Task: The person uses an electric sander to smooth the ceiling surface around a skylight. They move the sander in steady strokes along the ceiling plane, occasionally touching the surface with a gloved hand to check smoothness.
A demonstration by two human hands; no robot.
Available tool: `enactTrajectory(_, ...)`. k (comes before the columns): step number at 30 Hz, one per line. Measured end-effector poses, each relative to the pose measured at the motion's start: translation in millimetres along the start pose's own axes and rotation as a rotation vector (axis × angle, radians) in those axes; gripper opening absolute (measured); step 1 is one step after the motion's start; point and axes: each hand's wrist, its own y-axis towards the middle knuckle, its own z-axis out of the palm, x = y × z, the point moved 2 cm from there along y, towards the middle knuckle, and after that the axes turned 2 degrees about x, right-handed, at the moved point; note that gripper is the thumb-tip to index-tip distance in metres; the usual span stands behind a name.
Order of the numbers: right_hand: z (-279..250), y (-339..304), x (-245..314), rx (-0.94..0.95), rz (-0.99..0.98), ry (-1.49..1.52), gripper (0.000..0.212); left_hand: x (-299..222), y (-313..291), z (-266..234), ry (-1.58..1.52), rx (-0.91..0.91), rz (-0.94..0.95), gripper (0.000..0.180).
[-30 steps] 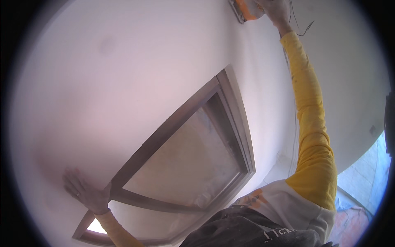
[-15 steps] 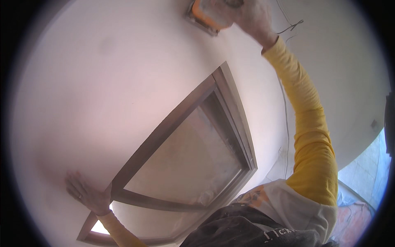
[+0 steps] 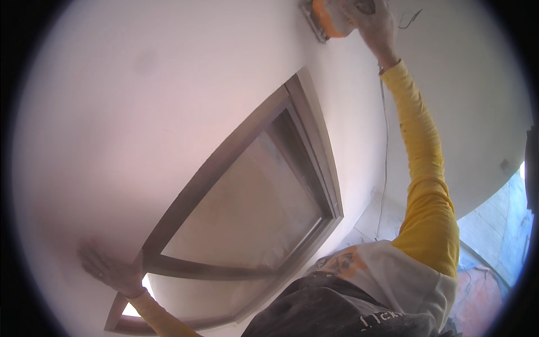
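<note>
An orange and grey power sander (image 3: 333,20) is pressed with its flat pad against the pale wall (image 3: 168,73) at the top of the view. My right hand (image 3: 377,25) is wrapped round the sander's body, the arm stretched up in a yellow sleeve. At the lower left my left hand (image 3: 112,271) lies flat on the wall with its fingers spread, holding nothing. Its wrist is beside the corner of a brown window frame (image 3: 210,171), which stands between my two arms.
A thin cable (image 3: 384,157) hangs down the wall left of my right arm. Blue-tinted floor tiles (image 3: 494,216) and a reddish crumpled sheet (image 3: 477,297) show at the lower right. The window pane (image 3: 241,208) looks dusty.
My right hand has moved the sander to the right along the wall. My left hand has shifted slightly left and down, still flat. The window frame sits a little further left in view.
</note>
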Motion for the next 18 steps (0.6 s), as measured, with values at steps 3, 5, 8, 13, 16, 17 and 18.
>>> enactTrajectory(3, -12.6, -53.8, 89.5, 0.101, 0.068, -0.163, 0.055, 5.2, -0.5, 3.0, 0.026, 0.015, 0.009, 0.103)
enactTrajectory(5, -17.6, -72.0, 111.3, 0.131, -0.02, -0.208, 0.059, 4.6, 1.2, 9.6, 0.025, 0.012, 0.014, 0.104)
enactTrajectory(8, -18.9, -89.2, 117.9, 0.144, -0.147, -0.167, 0.062, 4.2, -3.0, 10.3, 0.024, 0.019, 0.02, 0.105)
enactTrajectory(13, -27.1, -87.3, 66.0, 0.056, 0.06, -0.252, 0.06, 5.1, -3.2, 8.6, 0.064, 0.02, 0.01, 0.104)
enactTrajectory(16, -43.8, -129.7, 17.7, 0.022, 0.246, -0.296, 0.059, 3.1, 3.5, 9.4, 0.053, 0.014, -0.003, 0.111)
enactTrajectory(17, -47.4, -141.6, 13.4, 0.02, 0.224, -0.32, 0.06, -0.1, 1.8, 13.2, 0.027, 0.007, -0.004, 0.111)
enactTrajectory(18, -50.1, -156.8, 19.6, 0.038, 0.193, -0.323, 0.059, -1.5, 2.8, 12.3, 0.007, 0.006, 0.002, 0.111)
